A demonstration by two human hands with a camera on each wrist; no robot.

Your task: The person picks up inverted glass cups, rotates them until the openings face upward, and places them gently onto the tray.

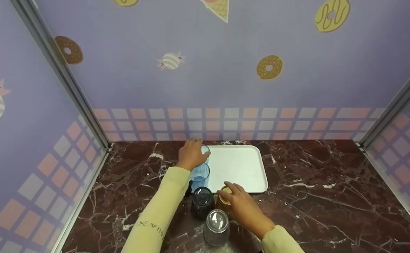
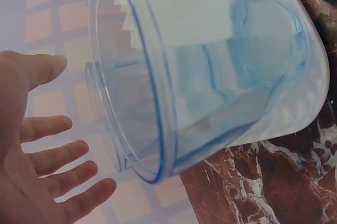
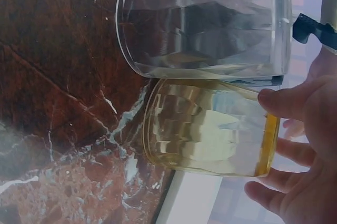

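My left hand (image 1: 192, 154) is over the far light-blue glass (image 1: 205, 149) at the tray's left end. In the left wrist view its spread fingers are beside the rim of a blue glass (image 2: 221, 76), with a gap between. A second blue glass (image 1: 200, 172) stands nearer me. My right hand (image 1: 241, 202) holds the upper end of a yellow-tinted glass (image 3: 205, 129), thumb on one side and fingers on the other. That glass stands on the marble, partly hidden by the hand in the head view. Close by are a dark glass (image 1: 203, 203) and a clear glass (image 1: 216, 228).
The white tray (image 1: 238, 168) lies on the dark red marble tabletop (image 1: 306, 196), near the back wall (image 1: 219, 88). Side walls with metal corner strips rise at left and right. The dark and clear glasses stand close to the right hand.
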